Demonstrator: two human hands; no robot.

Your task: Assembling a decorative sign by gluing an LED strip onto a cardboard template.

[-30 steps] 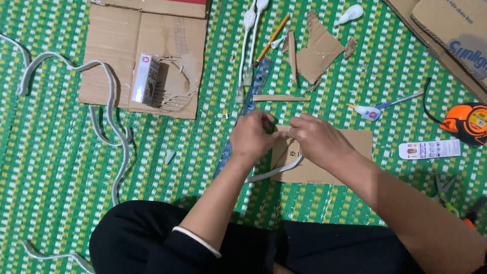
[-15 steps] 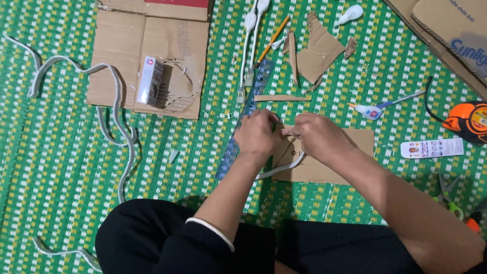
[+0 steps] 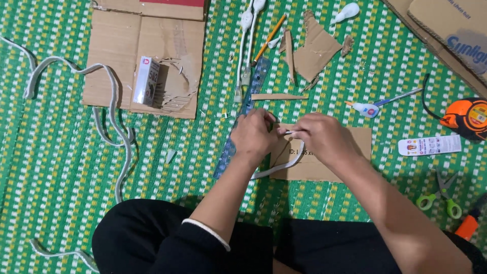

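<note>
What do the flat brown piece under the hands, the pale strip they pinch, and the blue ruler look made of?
Flat brown piece: corrugated cardboard, matte, with plain cut edges. Pale strip: looks like soft plastic or rubber, since it curves limply below the left hand and right hand. Blue ruler: probably see-through plastic; the mat shows faintly through it.

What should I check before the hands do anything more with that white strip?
1. Both hands on the strip: ok. The left hand and right hand meet at its upper end.
2. Strip free to move: ok. The white strip loops down over the cardboard piece, nothing lying on it.
3. Grip at the fingers: cannot tell. The fingers cover the contact point.
4. Ruler out of the way: not ok. The blue ruler runs under the left hand.
5. Scissors in view: ok. The green scissors lie on the mat to the right.
6. Glue at hand: ok. The glue tube lies above the cardboard piece.
</note>
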